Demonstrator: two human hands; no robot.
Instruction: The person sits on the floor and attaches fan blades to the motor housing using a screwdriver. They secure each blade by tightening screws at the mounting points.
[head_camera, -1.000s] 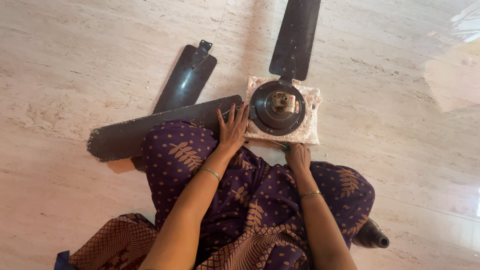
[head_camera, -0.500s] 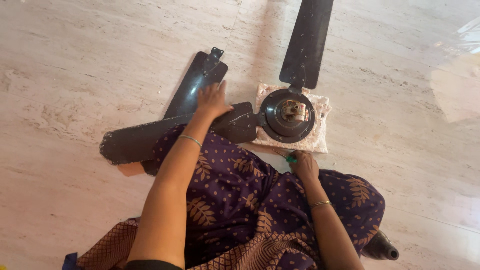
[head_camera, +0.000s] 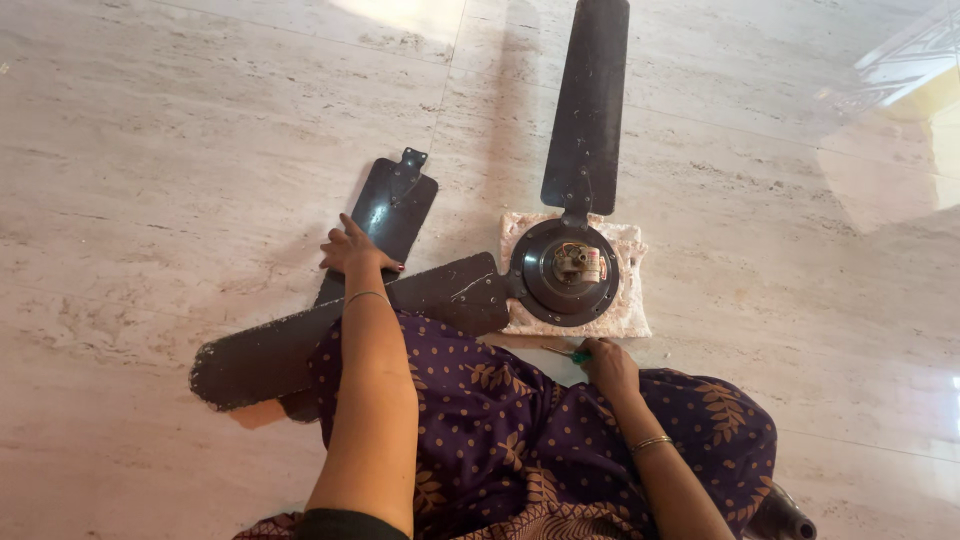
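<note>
So that loose fan blade (head_camera: 385, 225) lying flat on the marble floor (head_camera: 150, 150), just left of the fan motor (head_camera: 562, 272), looks like thin sheet metal to me: light for its length, stiff enough along the long way but it'd probably flex and wobble if you lifted it by one tip. The dark paint looks smooth and a bit dusty, so likely slippery on the flat face, and the edges could be thin. Best grip I'd guess is along a long edge near the middle, or up at the narrow bracket end where the mounting holes are. The left hand (head_camera: 352, 252) is resting on the blade's left edge, fingers curled loosely over it, more of a touch or light hold than a firm clamp, hard to tell if it's actually pinching. The lower part of the blade is tucked under the attached blade (head_camera: 350, 330) that runs across the person's lap, so it won't slide out freely. The right hand (head_camera: 605, 365) is down by the cloth pad (head_camera: 630, 305) under the motor, closed around a small green-handled screwdriver (head_camera: 572, 352)
</note>
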